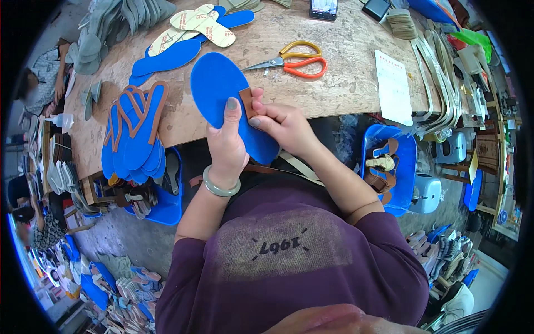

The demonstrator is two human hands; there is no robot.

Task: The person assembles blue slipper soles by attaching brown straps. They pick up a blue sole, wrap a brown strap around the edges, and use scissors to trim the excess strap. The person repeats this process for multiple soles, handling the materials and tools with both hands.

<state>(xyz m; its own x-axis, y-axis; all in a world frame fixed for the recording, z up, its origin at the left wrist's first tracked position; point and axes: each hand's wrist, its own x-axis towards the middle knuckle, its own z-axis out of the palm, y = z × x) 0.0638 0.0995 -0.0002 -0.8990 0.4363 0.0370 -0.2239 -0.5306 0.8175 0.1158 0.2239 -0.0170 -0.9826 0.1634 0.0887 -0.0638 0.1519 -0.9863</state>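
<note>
A blue shoe insole (218, 83) is held at the table's near edge, its far end tilted toward the left. My left hand (228, 147) grips it with the thumb flat on top; the other fingers are hidden underneath. Along its right edge lies a short brown strip (246, 100). My right hand (286, 123) pinches that strip against the insole between thumb and fingers. Scissors (295, 60) with one yellow and one orange handle lie just beyond the insole. To the left, several blue insoles with brown straps (133, 131) are stacked at the table edge.
More blue insoles (172, 55) and cream printed ones (203, 26) lie at the back left of the wooden table (356, 72). A paper sheet (392, 88) and long strips (439, 83) lie on the right. A blue bin (409, 167) with straps stands below. A phone (324, 8) lies at the far edge.
</note>
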